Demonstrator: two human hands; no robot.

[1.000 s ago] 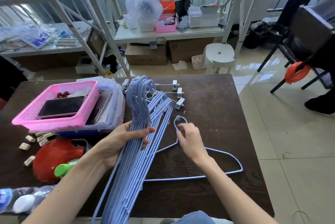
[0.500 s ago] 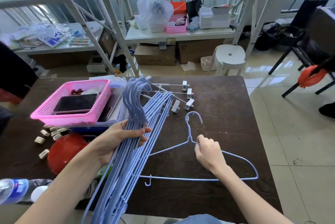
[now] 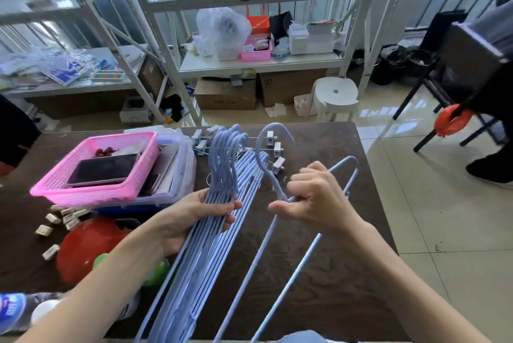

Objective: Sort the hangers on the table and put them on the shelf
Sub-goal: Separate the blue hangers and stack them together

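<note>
At frame centre, the left hand [image 3: 191, 220] is gripping bundled blue hangers [image 3: 222, 176], the right hand [image 3: 313, 198] is clasping a single hanger [image 3: 277, 176]; the pink basket [image 3: 91, 192], left, is holding a dark tablet [image 3: 102, 169].

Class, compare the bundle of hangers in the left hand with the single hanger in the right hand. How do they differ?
The bundle of hangers is many stacked together; the single hanger is one alone. The left hand grips the bundle across its necks; the right hand pinches the single hanger below its hook. Both are light blue wire hangers, lifted at their hook ends.
</note>
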